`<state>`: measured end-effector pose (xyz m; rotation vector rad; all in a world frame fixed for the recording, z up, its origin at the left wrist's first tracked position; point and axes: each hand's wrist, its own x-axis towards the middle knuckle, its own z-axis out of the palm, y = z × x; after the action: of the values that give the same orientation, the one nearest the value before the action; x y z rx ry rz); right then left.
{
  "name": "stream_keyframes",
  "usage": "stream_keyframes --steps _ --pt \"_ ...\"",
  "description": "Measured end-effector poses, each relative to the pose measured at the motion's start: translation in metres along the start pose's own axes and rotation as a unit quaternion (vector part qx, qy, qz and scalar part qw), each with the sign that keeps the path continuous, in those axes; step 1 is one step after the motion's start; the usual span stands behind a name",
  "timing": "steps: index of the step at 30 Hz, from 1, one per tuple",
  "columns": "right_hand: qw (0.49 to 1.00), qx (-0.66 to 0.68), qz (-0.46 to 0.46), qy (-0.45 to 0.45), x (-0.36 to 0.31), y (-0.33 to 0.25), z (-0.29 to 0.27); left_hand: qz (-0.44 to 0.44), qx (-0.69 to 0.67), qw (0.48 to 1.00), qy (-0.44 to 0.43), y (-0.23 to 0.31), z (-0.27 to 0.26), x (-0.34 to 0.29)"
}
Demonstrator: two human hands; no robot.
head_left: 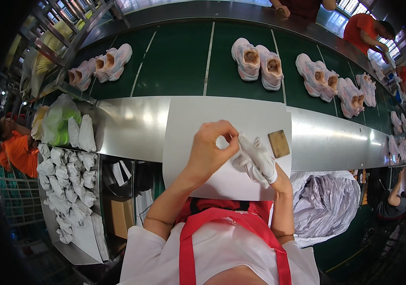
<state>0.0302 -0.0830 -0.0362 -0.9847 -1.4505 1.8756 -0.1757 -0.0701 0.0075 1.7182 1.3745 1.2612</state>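
Note:
My left hand (212,145) is bare, its thumb and forefinger pinched together at a fingertip of a thin white glove (245,145). That glove is on my right hand (265,166), its cuff ending at the wrist. Loose white fabric, looking like a second glove (255,176), hangs from my right hand on the side toward the left hand. How the right fingers lie inside the fabric is partly hidden. Both hands are above a white sheet (188,114) on the metal worktop. Just right of the gloved hand lies a flat brown block (279,144).
Beyond the worktop (326,128), a green conveyor belt (174,61) carries pairs of pale pink-white sneakers (260,64). Left stands a bin of crumpled white paper wads (67,180). A big white sack (324,204) is on the right. Other people work farther off.

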Motion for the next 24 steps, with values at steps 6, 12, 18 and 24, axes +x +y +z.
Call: stream_keyframes --steps 6,12,18,24 --pt "0.982 0.178 -0.054 -0.009 0.014 0.003 -0.013 -0.017 -0.045 0.975 0.218 -0.008 -0.014 0.019" --pt "0.922 0.279 -0.210 0.169 0.041 -0.005 0.027 0.153 0.064 0.986 -0.025 0.017 0.035 -0.029" --pt "0.900 0.354 -0.155 0.203 0.051 -0.001 0.022 0.079 -0.057 0.995 0.004 -0.010 0.047 -0.021" --pt "0.951 0.190 -0.141 0.200 0.061 -0.031 0.008 0.102 -0.052 0.984 -0.133 -0.025 0.032 -0.022"
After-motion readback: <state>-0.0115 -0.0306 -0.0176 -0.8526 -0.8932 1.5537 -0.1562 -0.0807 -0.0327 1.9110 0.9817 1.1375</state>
